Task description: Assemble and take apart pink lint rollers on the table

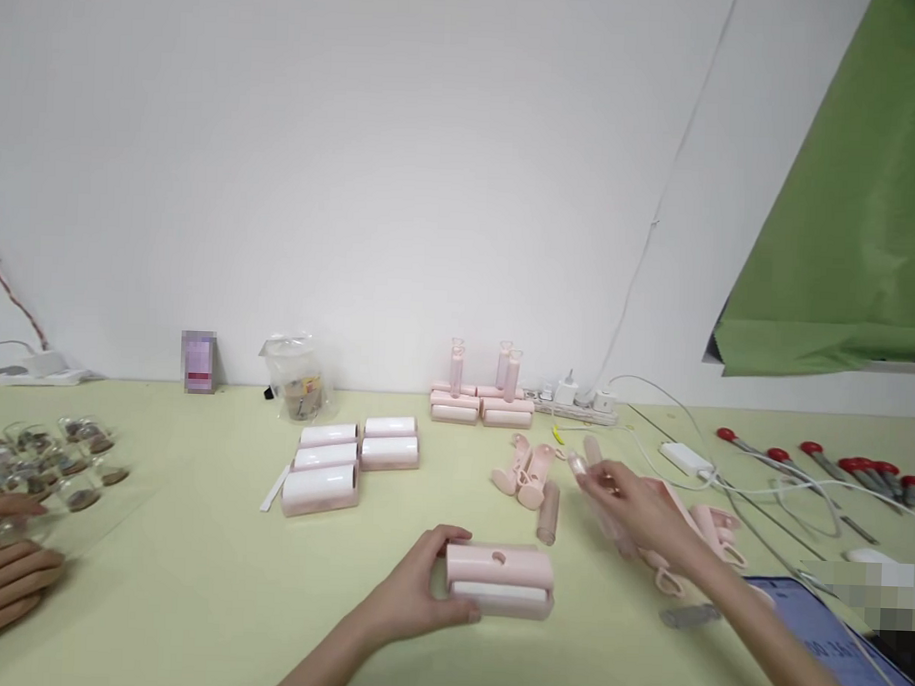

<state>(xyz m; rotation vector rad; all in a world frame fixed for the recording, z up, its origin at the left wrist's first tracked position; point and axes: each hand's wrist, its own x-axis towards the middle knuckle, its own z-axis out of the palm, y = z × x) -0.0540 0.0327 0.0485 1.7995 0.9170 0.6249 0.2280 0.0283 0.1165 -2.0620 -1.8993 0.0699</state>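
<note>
On the table in front, my left hand (pixel 419 594) grips the left end of a pink lint roller (pixel 501 563), which lies sideways with a white roll showing and a round hole in its cover. Off to the right, my right hand (pixel 639 509) is closed in a pinch around a clear pinkish tube (pixel 577 465), slightly blurred and partly hidden by the fingers. Just left of that hand lie loose pink plastic parts (pixel 534 478) and another clear tube (pixel 549 514). More pink parts (pixel 713 527) sit under and beyond my right wrist.
White rolls (pixel 321 488) lie left of centre. Pink lint rollers with upright handles (pixel 455 408) stand against the wall. A power strip (pixel 575 409), cables, red-tipped tools (pixel 821 461) and a tablet (pixel 822 636) occupy the right. At left, another person's hands (pixel 6 577) are near small glass jars (pixel 77 492).
</note>
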